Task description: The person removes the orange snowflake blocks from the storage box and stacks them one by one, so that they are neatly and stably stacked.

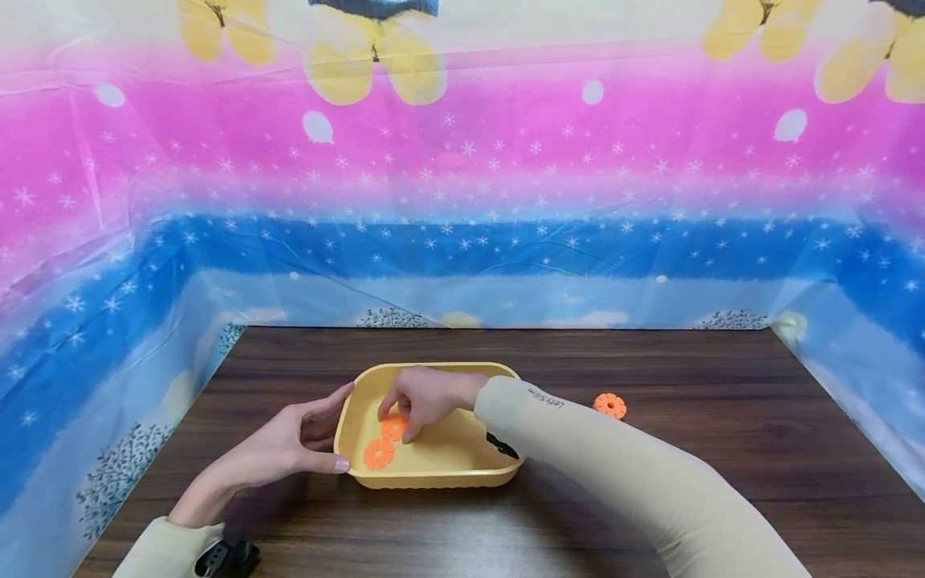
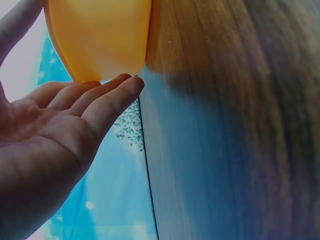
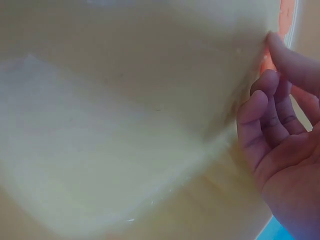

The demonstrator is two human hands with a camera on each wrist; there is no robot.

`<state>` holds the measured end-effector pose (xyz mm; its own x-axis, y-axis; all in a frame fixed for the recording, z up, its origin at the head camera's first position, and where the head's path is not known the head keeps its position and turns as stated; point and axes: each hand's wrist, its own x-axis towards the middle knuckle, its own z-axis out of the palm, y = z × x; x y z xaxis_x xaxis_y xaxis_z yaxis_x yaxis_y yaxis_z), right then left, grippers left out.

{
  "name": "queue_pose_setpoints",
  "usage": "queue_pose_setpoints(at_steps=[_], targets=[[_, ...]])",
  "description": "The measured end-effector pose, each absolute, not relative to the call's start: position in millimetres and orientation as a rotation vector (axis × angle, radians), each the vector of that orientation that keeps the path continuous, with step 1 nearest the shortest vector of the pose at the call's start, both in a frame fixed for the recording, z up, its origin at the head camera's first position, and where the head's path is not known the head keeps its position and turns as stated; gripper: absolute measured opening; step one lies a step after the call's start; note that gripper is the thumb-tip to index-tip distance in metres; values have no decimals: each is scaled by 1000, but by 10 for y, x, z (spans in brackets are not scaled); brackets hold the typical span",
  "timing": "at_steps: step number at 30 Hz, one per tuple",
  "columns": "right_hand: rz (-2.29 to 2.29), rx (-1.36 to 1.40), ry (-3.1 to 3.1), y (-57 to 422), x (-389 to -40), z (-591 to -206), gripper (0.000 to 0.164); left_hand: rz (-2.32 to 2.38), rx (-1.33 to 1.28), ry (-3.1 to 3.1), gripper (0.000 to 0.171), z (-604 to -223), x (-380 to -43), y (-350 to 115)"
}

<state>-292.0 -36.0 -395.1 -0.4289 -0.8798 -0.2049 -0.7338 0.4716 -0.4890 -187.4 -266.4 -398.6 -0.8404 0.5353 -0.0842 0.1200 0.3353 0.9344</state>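
A shallow yellow plastic tray (image 1: 437,479) with rounded corners stands on the table. Inside it, toward its left end, lie two orange notched discs with a centre hole. The right hand (image 1: 428,395) reaches in from the right and pinches the farther orange disc (image 1: 393,426) between thumb and fingers. A nearer orange disc (image 1: 379,454) lies right against it, close to the tray's left wall. At that end the left hand (image 1: 292,441) touches the tray, thumb at the near corner and index finger at the far corner. Its fingers (image 2: 112,100) look straight in the left wrist view.
Another orange disc (image 1: 610,405) lies on the dark wooden table (image 1: 303,353), right of the tray and beyond the right forearm (image 1: 614,457). A printed cloth (image 1: 462,249) stands up along the table's back and side edges.
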Motion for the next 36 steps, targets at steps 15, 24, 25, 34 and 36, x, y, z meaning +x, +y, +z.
queue_pose_setpoints(at_steps=[15,24,25,34,36], targets=[[-491,-1338,2352,-372,-2873,-3963,31,1524,553,2226,92,-3973,-1864,-2656],[-540,-1348,2295,-400,-2833,-3971,38,1519,570,2234,92,-3975,-1867,-2660],[-541,-1337,2287,-396,-2831,-3960,40,1519,567,2232,92,-3974,-1868,-2659],[-523,-1340,2245,-371,-2819,-3910,40,1516,566,2234,93,-3979,-1867,-2652],[-519,-1353,2248,-373,-2822,-3902,37,1513,571,2238,93,-3982,-1867,-2655]])
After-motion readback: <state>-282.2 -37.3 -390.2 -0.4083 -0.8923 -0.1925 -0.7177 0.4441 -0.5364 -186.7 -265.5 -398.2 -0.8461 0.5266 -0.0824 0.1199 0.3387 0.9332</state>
